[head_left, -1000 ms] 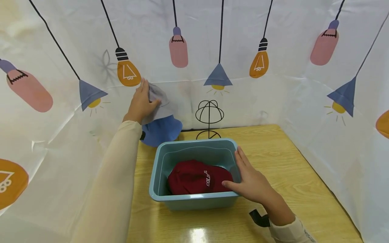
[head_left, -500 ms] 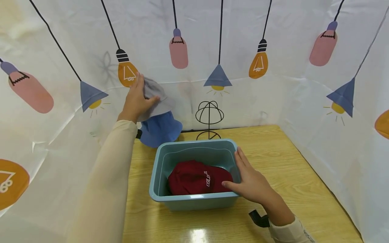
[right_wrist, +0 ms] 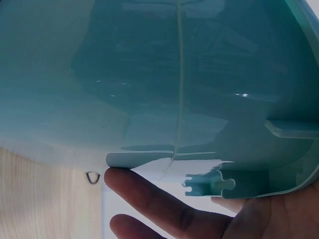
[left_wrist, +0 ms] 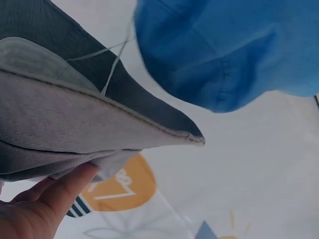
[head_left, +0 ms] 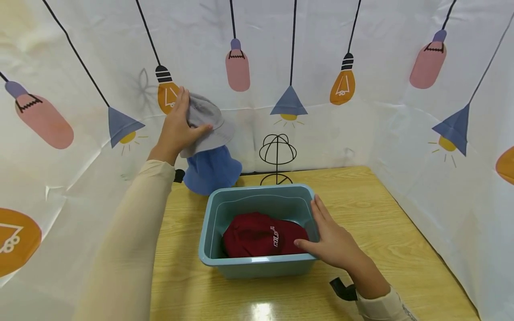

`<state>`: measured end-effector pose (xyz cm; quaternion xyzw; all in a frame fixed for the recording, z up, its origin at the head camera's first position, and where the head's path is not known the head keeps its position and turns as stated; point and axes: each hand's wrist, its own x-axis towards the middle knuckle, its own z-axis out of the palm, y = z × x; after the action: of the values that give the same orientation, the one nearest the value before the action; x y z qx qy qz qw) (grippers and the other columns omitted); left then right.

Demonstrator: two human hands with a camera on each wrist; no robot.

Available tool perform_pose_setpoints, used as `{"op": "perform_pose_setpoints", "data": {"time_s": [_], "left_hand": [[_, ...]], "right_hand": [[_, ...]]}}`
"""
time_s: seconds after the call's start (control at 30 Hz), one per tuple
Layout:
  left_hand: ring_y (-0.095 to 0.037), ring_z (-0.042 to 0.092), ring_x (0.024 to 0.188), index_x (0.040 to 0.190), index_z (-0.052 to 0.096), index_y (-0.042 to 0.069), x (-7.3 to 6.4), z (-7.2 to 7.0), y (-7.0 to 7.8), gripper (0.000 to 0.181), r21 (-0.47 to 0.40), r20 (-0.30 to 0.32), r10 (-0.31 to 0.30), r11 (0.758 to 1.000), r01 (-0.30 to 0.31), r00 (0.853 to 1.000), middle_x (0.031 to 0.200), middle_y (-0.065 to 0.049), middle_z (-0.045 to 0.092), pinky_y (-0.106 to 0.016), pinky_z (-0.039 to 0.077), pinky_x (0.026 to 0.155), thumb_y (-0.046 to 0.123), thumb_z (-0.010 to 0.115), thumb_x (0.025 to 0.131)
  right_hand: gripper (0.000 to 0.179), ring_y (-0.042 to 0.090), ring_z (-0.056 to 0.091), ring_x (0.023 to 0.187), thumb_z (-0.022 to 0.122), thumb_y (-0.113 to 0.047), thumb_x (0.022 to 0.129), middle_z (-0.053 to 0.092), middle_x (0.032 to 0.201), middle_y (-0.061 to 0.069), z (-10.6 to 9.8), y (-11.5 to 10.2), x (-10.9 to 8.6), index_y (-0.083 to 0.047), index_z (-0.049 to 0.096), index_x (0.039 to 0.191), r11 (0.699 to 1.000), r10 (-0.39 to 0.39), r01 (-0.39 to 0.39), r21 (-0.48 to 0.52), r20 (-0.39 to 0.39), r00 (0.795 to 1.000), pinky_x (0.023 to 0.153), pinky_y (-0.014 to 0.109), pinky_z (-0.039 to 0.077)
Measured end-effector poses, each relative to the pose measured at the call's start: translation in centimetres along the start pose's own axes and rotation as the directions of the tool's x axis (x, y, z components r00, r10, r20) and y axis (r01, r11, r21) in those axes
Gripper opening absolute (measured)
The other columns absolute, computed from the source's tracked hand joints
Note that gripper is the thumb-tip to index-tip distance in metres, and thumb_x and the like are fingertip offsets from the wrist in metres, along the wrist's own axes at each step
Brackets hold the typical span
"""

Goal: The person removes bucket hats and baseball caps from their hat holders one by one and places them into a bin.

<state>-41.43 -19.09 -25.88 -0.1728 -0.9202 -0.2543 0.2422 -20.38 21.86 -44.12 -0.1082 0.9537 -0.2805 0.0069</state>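
My left hand (head_left: 175,127) holds a grey bucket hat (head_left: 205,118), fingers along its left side and thumb across its front. In the left wrist view, the underside of the grey hat (left_wrist: 75,114) shows with a thin cord. Just below it is a blue bucket hat (head_left: 213,171); its support is hidden. My right hand (head_left: 332,238) rests on the right end of a teal plastic bin (head_left: 261,267), fingers straight along the outside and thumb over the front corner of the rim. Inside the bin lies a dark red cap (head_left: 257,236) with white lettering.
A black wire hat stand (head_left: 276,154) stands bare behind the bin. The wooden table (head_left: 353,196) runs back to a white cloth backdrop (head_left: 257,26) printed with lamps, which also encloses both sides.
My left hand has raised the grey hat slightly and moved it a little left, uncovering more of the blue hat. My right hand and the bin have stayed in place.
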Motion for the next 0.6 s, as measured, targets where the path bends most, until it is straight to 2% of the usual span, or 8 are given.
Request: {"op": "perform_pose_setpoints", "data": {"time_s": [0.27,0.6], "left_hand": [[-0.014,0.002,0.161,0.167,0.000,0.023,0.0,-1.0,1.7,0.116,-0.021,0.003,0.012,1.000,-0.012,1.000,0.172,0.011,-0.007,-0.044,0.014,0.130,0.052,0.079,0.087],[-0.003,0.002,0.158,0.167,0.003,0.029,-0.5,-2.0,3.2,0.115,-0.052,-0.009,0.046,0.998,-0.046,0.999,0.170,0.022,-0.005,-0.037,0.016,0.130,0.053,0.080,0.086]], "right_hand": [[0.118,0.046,0.050,0.140,0.068,-0.073,0.084,-0.002,0.176,0.001,0.1,0.3,-0.1,-0.017,0.009,0.169,1.000,-0.004,0.004,-0.001,0.000,1.000,0.080,0.058,0.059],[0.117,0.048,0.046,0.144,0.071,-0.070,0.084,-0.001,0.176,0.000,0.4,0.4,0.1,-0.018,0.010,0.169,1.000,-0.012,0.012,0.001,-0.019,1.000,0.085,0.067,0.056]]}}
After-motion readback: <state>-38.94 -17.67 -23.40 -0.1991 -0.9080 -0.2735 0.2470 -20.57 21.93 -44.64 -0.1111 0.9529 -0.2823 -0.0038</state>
